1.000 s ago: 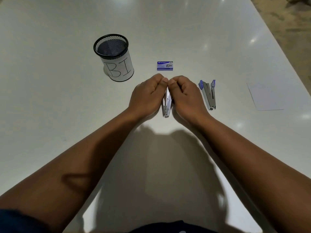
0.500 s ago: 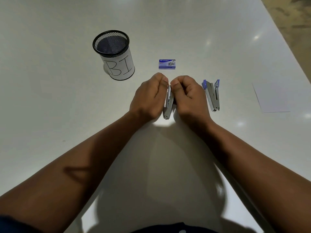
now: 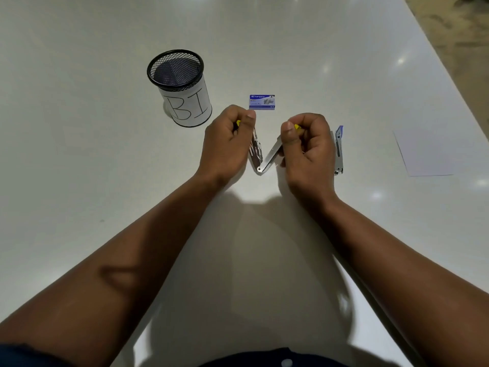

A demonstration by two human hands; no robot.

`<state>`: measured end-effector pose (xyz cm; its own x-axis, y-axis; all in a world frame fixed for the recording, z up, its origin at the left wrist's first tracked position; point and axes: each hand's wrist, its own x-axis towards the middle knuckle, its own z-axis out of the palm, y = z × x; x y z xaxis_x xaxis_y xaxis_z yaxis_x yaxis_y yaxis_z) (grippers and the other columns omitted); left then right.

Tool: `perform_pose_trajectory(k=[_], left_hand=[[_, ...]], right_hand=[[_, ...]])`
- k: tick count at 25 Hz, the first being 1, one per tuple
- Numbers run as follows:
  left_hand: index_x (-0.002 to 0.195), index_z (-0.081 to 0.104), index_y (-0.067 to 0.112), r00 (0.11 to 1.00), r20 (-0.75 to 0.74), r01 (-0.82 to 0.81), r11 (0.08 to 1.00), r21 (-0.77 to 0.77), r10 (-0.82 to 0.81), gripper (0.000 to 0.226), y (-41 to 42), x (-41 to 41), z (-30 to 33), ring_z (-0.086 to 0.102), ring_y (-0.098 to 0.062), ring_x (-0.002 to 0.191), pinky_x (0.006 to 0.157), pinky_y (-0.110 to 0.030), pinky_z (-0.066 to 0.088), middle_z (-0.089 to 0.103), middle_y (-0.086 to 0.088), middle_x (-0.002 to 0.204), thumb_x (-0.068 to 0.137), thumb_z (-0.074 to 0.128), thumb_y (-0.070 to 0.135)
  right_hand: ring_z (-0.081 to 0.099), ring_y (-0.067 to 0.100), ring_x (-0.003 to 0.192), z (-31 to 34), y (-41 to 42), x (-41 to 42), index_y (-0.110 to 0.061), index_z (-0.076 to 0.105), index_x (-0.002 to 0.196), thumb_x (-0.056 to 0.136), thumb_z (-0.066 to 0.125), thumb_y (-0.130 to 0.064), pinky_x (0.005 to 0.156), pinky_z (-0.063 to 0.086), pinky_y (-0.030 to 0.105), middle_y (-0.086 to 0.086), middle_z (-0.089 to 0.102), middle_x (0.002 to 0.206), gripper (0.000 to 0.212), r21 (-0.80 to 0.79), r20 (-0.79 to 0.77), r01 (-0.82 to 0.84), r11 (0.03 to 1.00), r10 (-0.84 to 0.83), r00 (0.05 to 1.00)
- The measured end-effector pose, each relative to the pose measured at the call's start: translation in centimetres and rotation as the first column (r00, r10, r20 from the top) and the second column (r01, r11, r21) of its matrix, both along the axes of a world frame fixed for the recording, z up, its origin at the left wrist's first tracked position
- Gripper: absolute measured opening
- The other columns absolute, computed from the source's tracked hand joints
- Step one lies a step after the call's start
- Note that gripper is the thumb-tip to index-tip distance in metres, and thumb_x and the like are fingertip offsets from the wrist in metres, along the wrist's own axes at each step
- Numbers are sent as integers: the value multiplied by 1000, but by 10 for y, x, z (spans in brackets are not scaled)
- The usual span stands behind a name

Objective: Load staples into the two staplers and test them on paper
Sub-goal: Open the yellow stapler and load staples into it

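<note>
A person's left hand and right hand each grip one yellow-tipped arm of a metal stapler spread into a V at mid-worktop, the staple box just beyond, a blue-tipped stapler beside the right hand, paper near the right edge.

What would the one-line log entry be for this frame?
step: opening yellow stapler | left hand: grips one half | right hand: grips other half | blue stapler: on table | staple box: untouched | paper: unused
</note>
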<state>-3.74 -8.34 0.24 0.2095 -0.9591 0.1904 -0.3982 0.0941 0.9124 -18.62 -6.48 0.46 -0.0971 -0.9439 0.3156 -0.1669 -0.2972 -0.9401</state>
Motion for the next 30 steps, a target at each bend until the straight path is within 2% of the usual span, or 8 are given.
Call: perform_pose_trajectory(k=[4,9,14,16,19,21,25,30], left_hand=[[95,70,19,998,-16,-64,996,56,65,23,-3,3,-2,67,-22,79,75,-41,56,72,2,83,101,50,30],[94,72,20,996,39,-84,995,58,81,22,-6,4,-1,67,-14,77,72,-35,57,73,5,83,100,56,34],[100,75,19,993,74,-102,993,66,97,16,-8,3,-2,70,-15,83,79,-37,60,73,4,92,99,59,24],[106,74,19,989,98,-121,991,62,115,18,-10,4,-2,69,-10,87,83,-34,60,72,4,100,100,59,22],[111,73,19,982,142,-131,990,47,123,19,-11,2,-3,67,-7,94,88,-30,58,70,6,106,100,57,21],[109,73,18,975,184,-135,990,27,128,19,-9,-1,-2,66,-9,95,88,-30,56,70,6,105,100,56,21],[94,73,12,959,260,-121,993,1,117,18,-9,-3,-2,65,-18,84,79,-39,55,71,0,89,99,56,17],[91,75,12,967,244,-77,997,28,68,19,-6,-3,1,67,-17,77,76,-37,55,73,-1,81,99,58,18]], right_hand=[[51,6,68,1,5,0,-16,56,104,100,62,-18,65,48,21,-2,55,83,8,-25,-24,60,998,-61,998],[50,-1,65,2,7,0,-18,56,96,92,71,-17,61,44,13,-16,53,76,16,-8,-29,71,997,-71,997],[60,9,75,1,11,1,-21,54,92,90,73,-20,57,47,20,-9,59,83,20,-78,-73,57,995,-63,995],[60,13,76,-2,14,1,-19,52,89,89,72,-19,58,49,22,-2,58,85,21,-127,-164,44,991,-64,984],[51,10,72,-3,19,-3,-18,49,85,86,69,-15,61,39,14,-3,52,82,20,-174,-334,12,985,-70,940],[45,11,71,-3,23,-3,-16,52,85,86,67,-14,60,35,20,-3,50,81,15,-167,-468,-36,985,-47,882],[50,20,73,4,24,0,-16,59,88,87,62,-16,61,40,34,-3,52,83,4,-30,-644,-104,994,60,763],[55,28,79,13,17,1,-22,53,108,83,54,-29,65,43,36,-1,56,93,26,185,-776,-74,980,192,601]])
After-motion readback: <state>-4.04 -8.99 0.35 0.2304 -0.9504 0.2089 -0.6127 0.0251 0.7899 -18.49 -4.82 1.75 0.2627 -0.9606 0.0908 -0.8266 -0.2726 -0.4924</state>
